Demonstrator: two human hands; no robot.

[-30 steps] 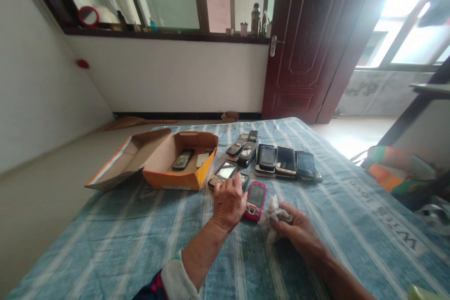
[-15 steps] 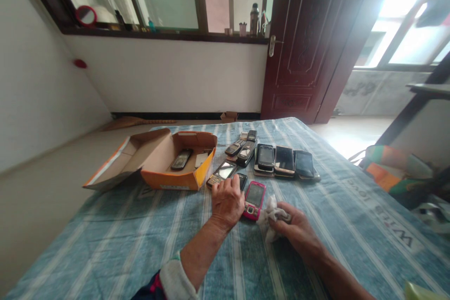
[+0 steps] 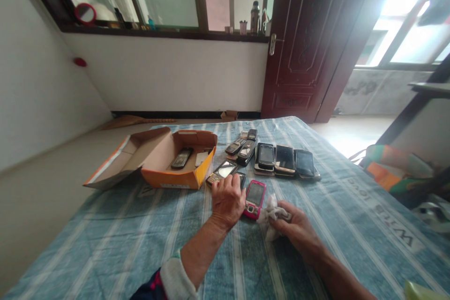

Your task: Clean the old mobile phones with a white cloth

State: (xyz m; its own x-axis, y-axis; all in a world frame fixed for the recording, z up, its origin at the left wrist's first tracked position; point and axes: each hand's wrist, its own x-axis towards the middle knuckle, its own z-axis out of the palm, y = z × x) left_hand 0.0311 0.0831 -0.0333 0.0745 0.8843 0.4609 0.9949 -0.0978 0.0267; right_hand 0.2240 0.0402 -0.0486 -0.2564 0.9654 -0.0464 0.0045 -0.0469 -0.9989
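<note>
My left hand (image 3: 228,200) rests on the striped blue cloth (image 3: 140,243), fingers curled over a small dark phone (image 3: 242,178) and against the left edge of a pink phone (image 3: 255,198). Whether it grips either phone is hidden. My right hand (image 3: 296,228) is closed around a crumpled white cloth (image 3: 270,213) just right of the pink phone. A silver keypad phone (image 3: 222,171) lies just beyond my left fingers.
An open orange cardboard box (image 3: 176,179) with a dark phone (image 3: 182,158) inside stands at the left. Several more phones (image 3: 284,160) lie in a row behind. A dark red door (image 3: 309,42) and a window sill with bottles are beyond.
</note>
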